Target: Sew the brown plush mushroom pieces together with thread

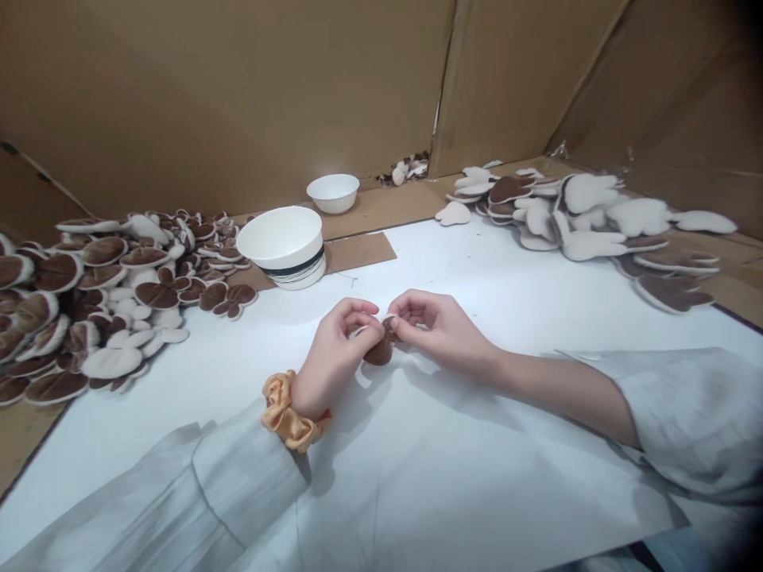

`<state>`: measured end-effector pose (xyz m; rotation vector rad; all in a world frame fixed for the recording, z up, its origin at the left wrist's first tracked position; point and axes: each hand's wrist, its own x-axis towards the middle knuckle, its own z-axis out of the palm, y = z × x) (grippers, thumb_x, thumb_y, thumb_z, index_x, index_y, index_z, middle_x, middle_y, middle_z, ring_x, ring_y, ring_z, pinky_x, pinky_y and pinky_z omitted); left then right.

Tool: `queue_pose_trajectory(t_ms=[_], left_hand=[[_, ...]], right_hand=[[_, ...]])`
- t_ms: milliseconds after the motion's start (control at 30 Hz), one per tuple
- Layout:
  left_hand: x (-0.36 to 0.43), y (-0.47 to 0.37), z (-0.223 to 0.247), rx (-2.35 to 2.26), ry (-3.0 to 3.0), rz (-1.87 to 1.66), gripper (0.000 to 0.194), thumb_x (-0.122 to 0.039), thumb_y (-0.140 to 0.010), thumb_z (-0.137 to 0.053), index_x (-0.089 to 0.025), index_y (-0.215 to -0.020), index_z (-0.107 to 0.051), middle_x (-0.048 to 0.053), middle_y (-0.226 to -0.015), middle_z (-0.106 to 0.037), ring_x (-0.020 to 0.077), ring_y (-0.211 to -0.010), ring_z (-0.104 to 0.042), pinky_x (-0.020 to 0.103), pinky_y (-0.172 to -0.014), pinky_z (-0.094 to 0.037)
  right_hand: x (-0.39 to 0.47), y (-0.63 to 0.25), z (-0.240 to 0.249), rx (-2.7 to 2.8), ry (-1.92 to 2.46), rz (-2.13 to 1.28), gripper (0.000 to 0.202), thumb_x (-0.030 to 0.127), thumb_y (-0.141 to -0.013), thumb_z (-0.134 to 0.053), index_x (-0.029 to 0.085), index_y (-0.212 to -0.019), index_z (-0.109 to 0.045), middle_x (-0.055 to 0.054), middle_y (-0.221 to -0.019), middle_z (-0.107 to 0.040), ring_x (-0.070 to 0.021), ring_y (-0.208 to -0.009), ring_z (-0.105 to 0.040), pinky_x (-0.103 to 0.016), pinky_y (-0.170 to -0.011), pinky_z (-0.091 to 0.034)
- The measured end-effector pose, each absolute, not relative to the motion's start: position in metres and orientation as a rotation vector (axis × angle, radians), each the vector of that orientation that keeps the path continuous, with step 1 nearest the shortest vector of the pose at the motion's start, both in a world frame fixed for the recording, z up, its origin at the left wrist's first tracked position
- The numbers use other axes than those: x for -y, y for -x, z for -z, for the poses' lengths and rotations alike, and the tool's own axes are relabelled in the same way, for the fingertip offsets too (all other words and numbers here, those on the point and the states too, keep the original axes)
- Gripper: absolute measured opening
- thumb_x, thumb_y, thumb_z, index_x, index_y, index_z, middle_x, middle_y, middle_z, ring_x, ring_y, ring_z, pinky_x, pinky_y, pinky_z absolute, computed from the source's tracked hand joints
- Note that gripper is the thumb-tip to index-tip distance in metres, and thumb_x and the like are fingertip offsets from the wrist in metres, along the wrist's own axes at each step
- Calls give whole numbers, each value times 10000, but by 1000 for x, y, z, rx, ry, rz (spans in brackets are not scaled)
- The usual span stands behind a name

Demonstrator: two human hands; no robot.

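**Both hands pinch one brown plush piece at the middle of the desk**

At nine o'clock a heap of brown-and-cream plush pieces point(89, 302) spreads over the left edge of the desk point(477, 477), which is covered by a white sheet.

The left hand point(337, 353) comes in from seven o'clock, an orange scrunchie point(289, 413) around its wrist and a pale grey sleeve point(179, 492) behind that. Its fingers are curled nearly closed, thumb and forefinger pinching the near edge of a small brown plush piece point(379, 352). That piece sits at the centre of the desk, its lower lobe resting on or just over the sheet; I cannot tell which.

The right hand point(438, 326) reaches in from four o'clock, fingers bent and almost closed, its tips gripping the same piece from the other side. The two hands meet fingertip to fingertip.

At eleven o'clock from the hands stands a white paper bowl with dark stripes point(286, 246) on a cardboard scrap point(358, 253); its inside looks bare white. Beyond it, at twelve o'clock, is a smaller white bowl point(332, 193), contents not visible.

At two o'clock lies a pile of larger cream and brown plush pieces point(596, 218).
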<state>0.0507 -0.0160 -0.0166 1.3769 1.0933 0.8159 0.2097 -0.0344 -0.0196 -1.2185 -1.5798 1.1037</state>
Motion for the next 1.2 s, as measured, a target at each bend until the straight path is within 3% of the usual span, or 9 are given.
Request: queue_pose_trajectory(t_ms=[400, 633, 733, 833, 1000, 1200], left_hand=[[11, -51, 10, -995, -1224, -695, 254, -116, -636, -567, -154, -877, -497, -13, -728, -570, 90, -627, -506, 203, -587, -355], [20, -52, 15, -966, -1371, -773, 203, -251, -758, -560, -161, -933, -512, -20, -652, -581, 101, -610, -524, 229, -621, -398], [18, -52, 16, -925, -1296, -850, 202, -257, -759, -579, -146, -920, -530, 9, -719, -630, 112, -660, -570, 243, -666, -438], [13, -51, 20, -958, -1190, -959, 250, -269, -734, -618, -134, -930, -540, 29, -777, -658, 131, -699, -614, 266, -708, -470], [13, -52, 23, -925, -1178, -989, 288, -266, -705, -656, -129, -936, -554, 60, -901, -668, 175, -803, -642, 314, -771, -493], [15, -52, 22, -898, -1209, -931, 268, -256, -701, -662, -132, -925, -583, 49, -911, -666, 167, -845, -628, 288, -788, -479]], right_hand=[[40, -206, 21, 1582, 1133, -1023, 66, 197, -788, -517, 155, -801, -566, -17, -740, -585, -104, -670, -520, -235, -606, -415], [31, -208, 17, 1422, 1158, -1172, 115, 260, -777, -559, 147, -791, -571, -31, -753, -600, -119, -687, -563, -255, -640, -453], [29, -211, 12, 1354, 1149, -1239, 241, 345, -830, -480, 139, -879, -595, -52, -797, -604, -116, -659, -554, -257, -606, -455], [27, -213, 11, 1372, 1177, -1276, 252, 327, -821, -495, 128, -932, -602, -50, -785, -608, -103, -627, -530, -248, -591, -439], [25, -213, 19, 1423, 1128, -1363, 138, 238, -741, -587, 130, -826, -605, -18, -731, -610, -93, -642, -540, -226, -603, -418], [24, -216, 18, 1423, 1235, -1324, 186, 305, -748, -585, 134, -678, -558, 25, -567, -517, -69, -511, -452, -212, -502, -350]])
